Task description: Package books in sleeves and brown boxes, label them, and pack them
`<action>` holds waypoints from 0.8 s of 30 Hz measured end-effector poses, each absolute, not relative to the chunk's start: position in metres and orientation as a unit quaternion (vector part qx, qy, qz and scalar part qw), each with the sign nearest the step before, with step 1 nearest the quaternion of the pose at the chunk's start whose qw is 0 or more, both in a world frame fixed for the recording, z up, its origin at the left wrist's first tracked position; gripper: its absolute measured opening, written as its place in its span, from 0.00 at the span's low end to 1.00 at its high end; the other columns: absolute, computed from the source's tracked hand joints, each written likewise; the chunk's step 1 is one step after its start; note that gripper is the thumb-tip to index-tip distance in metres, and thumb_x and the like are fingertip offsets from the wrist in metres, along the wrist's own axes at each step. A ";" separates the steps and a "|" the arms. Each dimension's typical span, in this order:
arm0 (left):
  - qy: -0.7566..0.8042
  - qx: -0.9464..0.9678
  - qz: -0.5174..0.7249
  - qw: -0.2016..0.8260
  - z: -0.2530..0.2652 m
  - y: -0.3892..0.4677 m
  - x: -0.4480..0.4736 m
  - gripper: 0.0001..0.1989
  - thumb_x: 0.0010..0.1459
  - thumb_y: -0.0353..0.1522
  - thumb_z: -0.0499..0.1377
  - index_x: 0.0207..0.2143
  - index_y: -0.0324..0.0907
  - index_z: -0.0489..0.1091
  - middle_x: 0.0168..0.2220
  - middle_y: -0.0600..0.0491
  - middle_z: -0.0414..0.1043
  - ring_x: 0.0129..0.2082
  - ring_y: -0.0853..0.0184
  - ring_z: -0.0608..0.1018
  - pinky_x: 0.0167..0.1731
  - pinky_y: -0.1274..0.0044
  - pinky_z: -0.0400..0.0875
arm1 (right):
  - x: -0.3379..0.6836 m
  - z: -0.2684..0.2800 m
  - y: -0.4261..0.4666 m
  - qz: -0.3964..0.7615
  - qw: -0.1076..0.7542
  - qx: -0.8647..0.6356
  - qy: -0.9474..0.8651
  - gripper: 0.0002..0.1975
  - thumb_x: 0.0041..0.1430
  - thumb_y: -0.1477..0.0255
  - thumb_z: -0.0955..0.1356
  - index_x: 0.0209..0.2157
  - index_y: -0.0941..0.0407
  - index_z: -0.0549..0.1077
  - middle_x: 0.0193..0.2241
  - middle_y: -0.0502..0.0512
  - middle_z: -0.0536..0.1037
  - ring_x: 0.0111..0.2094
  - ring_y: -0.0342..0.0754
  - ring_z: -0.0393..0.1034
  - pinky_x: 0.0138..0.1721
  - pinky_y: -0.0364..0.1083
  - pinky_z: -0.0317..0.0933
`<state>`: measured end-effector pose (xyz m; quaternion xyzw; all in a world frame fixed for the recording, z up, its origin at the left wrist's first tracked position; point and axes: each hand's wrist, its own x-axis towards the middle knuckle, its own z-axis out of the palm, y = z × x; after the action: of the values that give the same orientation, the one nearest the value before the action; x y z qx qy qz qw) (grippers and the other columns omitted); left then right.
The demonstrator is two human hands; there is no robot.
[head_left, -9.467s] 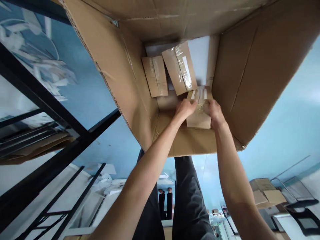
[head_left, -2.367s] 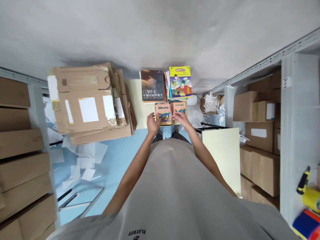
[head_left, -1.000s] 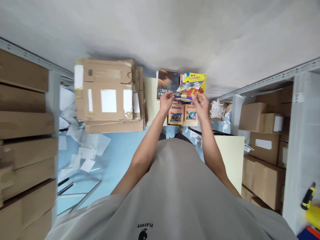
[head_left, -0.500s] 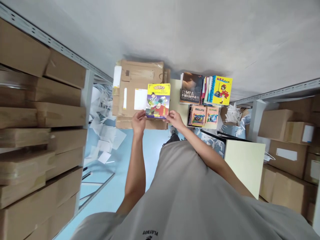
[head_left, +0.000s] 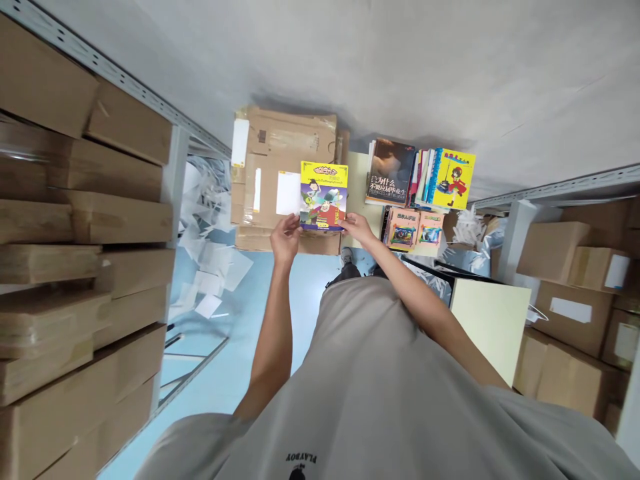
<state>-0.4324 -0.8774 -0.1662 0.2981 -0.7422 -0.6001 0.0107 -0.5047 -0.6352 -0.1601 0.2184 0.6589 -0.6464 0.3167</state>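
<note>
A picture book (head_left: 324, 196) with a yellow and purple cartoon cover is held between my two hands, above flattened-looking cardboard boxes (head_left: 265, 167). My left hand (head_left: 285, 239) grips its lower left corner, fingers at the edge. At the lower right corner, my right hand (head_left: 359, 229) pinches the book with thumb and fingers. To the right lie a dark-covered book (head_left: 390, 172) on a stack, a yellow book with a girl in red (head_left: 454, 179), and two pink-covered books (head_left: 403, 229) in front of them.
Shelves of cardboard boxes (head_left: 120, 213) line the left, and more boxes (head_left: 555, 250) stand on the right. Loose white paper (head_left: 210, 280) is strewn on the blue floor at left. A pale yellow panel (head_left: 490, 327) stands near my right arm. A grey wall rises behind.
The view has shifted slightly, so the book, my hands and the stacks sit a little farther right and higher. Both hands still hold the same book.
</note>
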 end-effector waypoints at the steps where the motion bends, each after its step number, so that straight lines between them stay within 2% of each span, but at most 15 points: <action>1: -0.741 0.300 -0.601 0.007 -0.167 -0.878 -0.433 0.29 0.55 0.38 0.79 0.58 0.41 0.82 0.60 0.35 0.90 0.60 0.47 0.90 0.70 0.51 0.84 | -0.508 -0.162 -0.636 -0.650 0.313 0.220 0.657 0.19 0.58 0.63 0.86 0.39 0.51 0.77 0.38 0.51 0.90 0.47 0.54 0.88 0.53 0.52 0.86; 4: -0.729 0.298 -0.616 0.003 -0.167 -0.881 -0.435 0.29 0.55 0.39 0.79 0.57 0.40 0.81 0.59 0.35 0.90 0.61 0.46 0.91 0.72 0.49 0.82 | -0.518 -0.167 -0.637 -0.660 0.285 0.225 0.657 0.13 0.62 0.67 0.82 0.43 0.52 0.78 0.42 0.54 0.91 0.51 0.56 0.89 0.59 0.55 0.84; 7: -0.718 0.296 -0.630 0.022 -0.167 -0.890 -0.435 0.27 0.59 0.43 0.78 0.56 0.41 0.81 0.59 0.35 0.90 0.64 0.47 0.90 0.75 0.49 0.80 | -0.528 -0.172 -0.639 -0.661 0.269 0.220 0.665 0.13 0.61 0.69 0.81 0.44 0.52 0.79 0.45 0.56 0.92 0.56 0.58 0.89 0.63 0.58 0.83; 12: -0.726 0.294 -0.619 0.051 -0.169 -0.907 -0.441 0.27 0.61 0.46 0.78 0.56 0.41 0.80 0.60 0.34 0.88 0.67 0.46 0.89 0.77 0.50 0.77 | -0.531 -0.174 -0.639 -0.674 0.267 0.197 0.660 0.15 0.57 0.70 0.84 0.42 0.52 0.81 0.44 0.56 0.92 0.56 0.59 0.89 0.64 0.59 0.82; 16: -0.734 0.287 -0.614 0.030 -0.164 -0.905 -0.448 0.25 0.61 0.43 0.76 0.55 0.42 0.80 0.60 0.34 0.89 0.69 0.45 0.88 0.78 0.50 0.77 | -0.525 -0.168 -0.640 -0.690 0.250 0.187 0.653 0.15 0.57 0.69 0.84 0.43 0.51 0.81 0.44 0.56 0.92 0.54 0.59 0.89 0.62 0.58 0.83; 20: -0.730 0.272 -0.626 -0.018 -0.153 -0.883 -0.456 0.25 0.61 0.43 0.75 0.56 0.42 0.80 0.61 0.35 0.89 0.68 0.45 0.88 0.76 0.51 0.79 | -0.508 -0.151 -0.623 -0.716 0.226 0.160 0.641 0.17 0.58 0.65 0.83 0.46 0.51 0.82 0.45 0.57 0.92 0.51 0.59 0.88 0.58 0.56 0.83; 24: -0.718 0.221 -0.647 -0.131 -0.150 -0.833 -0.469 0.28 0.62 0.48 0.76 0.58 0.43 0.80 0.60 0.37 0.90 0.64 0.46 0.90 0.70 0.53 0.84 | -0.472 -0.133 -0.564 -0.718 0.160 0.172 0.655 0.22 0.54 0.56 0.86 0.45 0.50 0.84 0.47 0.58 0.93 0.52 0.61 0.88 0.59 0.57 0.82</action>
<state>-0.4689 -0.8329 -0.1496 0.2207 -0.7177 -0.6474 -0.1305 -0.4718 -0.5636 -0.1332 0.1717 0.6550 -0.7182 0.1602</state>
